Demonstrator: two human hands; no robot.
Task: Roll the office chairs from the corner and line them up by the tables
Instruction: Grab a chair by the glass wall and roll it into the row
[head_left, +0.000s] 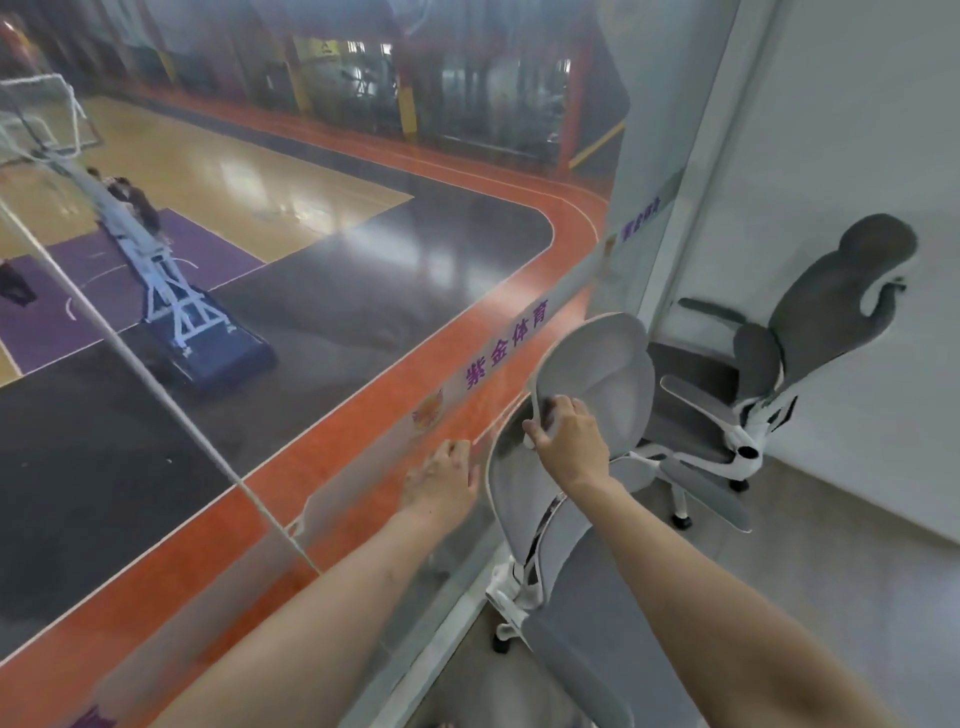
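Two grey mesh office chairs with white frames stand in the corner. The near chair (524, 499) has its back to me and sits close to the glass wall. My right hand (571, 441) is shut on the lower left rim of its headrest (608, 364). My left hand (441, 480) looks blurred, just left of the backrest's edge, with its fingers apart and nothing in them. The far chair (810, 322) stands behind the near one against the white wall, facing left with its armrests out.
A glass wall (322, 322) with a frosted band of purple characters (509, 343) runs along the left, overlooking a basketball court below. A white wall (857, 130) closes the right side. Grey floor (831, 597) lies to the right of the near chair.
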